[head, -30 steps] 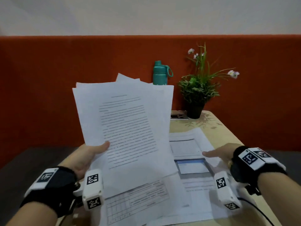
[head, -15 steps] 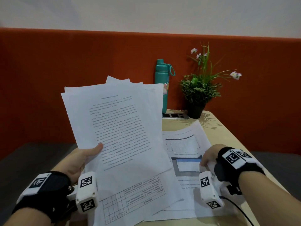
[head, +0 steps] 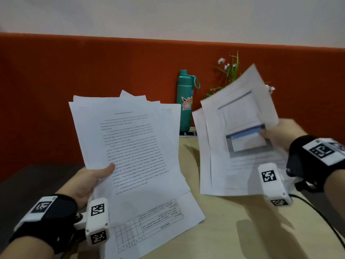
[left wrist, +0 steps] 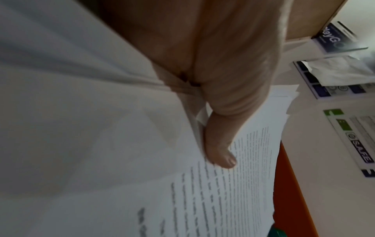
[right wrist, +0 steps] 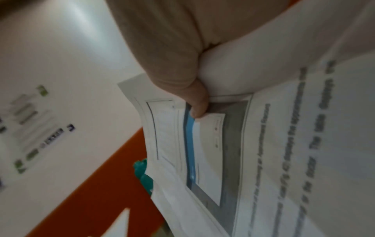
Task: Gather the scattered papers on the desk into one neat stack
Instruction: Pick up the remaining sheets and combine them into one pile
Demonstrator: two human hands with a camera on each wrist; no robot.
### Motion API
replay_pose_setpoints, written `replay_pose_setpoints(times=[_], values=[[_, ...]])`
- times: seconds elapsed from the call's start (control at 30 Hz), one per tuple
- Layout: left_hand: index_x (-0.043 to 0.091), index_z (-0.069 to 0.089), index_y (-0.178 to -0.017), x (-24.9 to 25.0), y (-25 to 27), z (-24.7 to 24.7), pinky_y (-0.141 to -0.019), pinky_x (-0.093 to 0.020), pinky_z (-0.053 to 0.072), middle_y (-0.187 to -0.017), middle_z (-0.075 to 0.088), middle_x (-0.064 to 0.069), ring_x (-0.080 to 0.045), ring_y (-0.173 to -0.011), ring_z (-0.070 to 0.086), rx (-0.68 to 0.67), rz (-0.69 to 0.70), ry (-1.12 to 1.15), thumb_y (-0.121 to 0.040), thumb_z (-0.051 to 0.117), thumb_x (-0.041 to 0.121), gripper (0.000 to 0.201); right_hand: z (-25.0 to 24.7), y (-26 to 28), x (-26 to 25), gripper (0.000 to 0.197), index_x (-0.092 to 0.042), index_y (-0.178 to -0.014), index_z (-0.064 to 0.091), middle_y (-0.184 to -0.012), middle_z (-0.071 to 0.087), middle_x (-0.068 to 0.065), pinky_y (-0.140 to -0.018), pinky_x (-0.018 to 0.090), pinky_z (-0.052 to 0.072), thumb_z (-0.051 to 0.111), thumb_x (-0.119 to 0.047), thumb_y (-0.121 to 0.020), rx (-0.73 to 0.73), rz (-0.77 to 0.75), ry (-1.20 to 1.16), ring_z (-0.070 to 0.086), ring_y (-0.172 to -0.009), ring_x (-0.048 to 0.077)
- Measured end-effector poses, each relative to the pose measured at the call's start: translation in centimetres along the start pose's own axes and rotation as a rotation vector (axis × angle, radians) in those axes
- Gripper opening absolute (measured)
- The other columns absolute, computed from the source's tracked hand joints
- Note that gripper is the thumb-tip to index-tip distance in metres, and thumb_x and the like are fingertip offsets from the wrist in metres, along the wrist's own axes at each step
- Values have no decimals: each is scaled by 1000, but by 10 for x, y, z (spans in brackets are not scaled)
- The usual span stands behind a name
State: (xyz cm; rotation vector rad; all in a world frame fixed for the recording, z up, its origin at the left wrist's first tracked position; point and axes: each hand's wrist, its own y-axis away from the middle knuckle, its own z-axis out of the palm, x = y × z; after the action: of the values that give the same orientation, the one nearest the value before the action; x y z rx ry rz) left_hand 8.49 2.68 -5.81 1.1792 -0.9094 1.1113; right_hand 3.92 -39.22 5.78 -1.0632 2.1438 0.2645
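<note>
Left hand [head: 85, 182] pinched a fanned bundle of text pages [head: 128, 143], thumb on the front, held up over the left side of the desk [head: 233, 230]. Right hand [head: 280, 133] pinched two or three blurred printouts [head: 237, 146], raised above the desk's right side, thumb on the screenshot picture. The left wrist view alone showed the thumb [left wrist: 221, 150] pressing the sheet edges; the right wrist view alone showed the printed lines under the thumb [right wrist: 194, 102]. Both bundles stood near upright, long axes vertical, tops leaning away. One table sheet [head: 155, 227] lay flat on the desk, upside down, angled. A teal bottle [head: 185, 101] stood behind.
</note>
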Motion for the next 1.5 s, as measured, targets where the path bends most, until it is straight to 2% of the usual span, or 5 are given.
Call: replay_pose_setpoints(times=[0.27, 0.4, 0.53, 1.07, 1.5], values=[[7, 63, -120, 0, -2, 36, -78, -33, 52, -112, 72, -10, -23, -94, 69, -44, 20, -79, -89, 62, 5, 31, -43, 2, -40, 11, -16, -96, 63, -105, 68, 11, -92, 44, 51, 64, -16, -85, 74, -194, -465, 64, -93, 27], [9, 60, -125, -3, -2, 54, -92, -34, 47, -115, 71, -6, -19, -102, 66, -96, 59, -96, -88, 63, 5, 37, -22, 25, -49, 12, -6, -75, 60, -56, 64, 8, -50, 31, 55, 59, 0, -86, -208, -86, -509, 62, -42, 17], [18, 56, -128, -4, 6, 74, -72, -18, 55, -115, 71, 5, -10, -100, 70, -174, 124, -96, -93, 58, 9, 37, 40, 37, -35, 31, -17, -62, 45, -91, 54, 11, -75, 31, 48, 54, -10, -91, -340, -17, -81, 51, -83, 20], [22, 29, -151, 2, 9, 87, -106, -43, 29, -126, 45, 0, -23, -122, 43, -142, 59, -276, -58, 27, 95, 119, 124, 36, 0, 63, 0, -142, 27, -138, 49, 15, -92, 33, 38, 61, -1, -88, -357, 290, -634, 51, -116, 28], [14, 59, -123, 90, 31, 125, -90, -29, 55, -116, 73, -5, -16, -106, 71, -292, 569, -92, -70, 78, 8, 56, 43, 66, -58, 33, -15, -111, 51, -95, 61, -10, -64, 20, 48, 67, -28, -85, -219, -163, -1116, 61, -68, -6]])
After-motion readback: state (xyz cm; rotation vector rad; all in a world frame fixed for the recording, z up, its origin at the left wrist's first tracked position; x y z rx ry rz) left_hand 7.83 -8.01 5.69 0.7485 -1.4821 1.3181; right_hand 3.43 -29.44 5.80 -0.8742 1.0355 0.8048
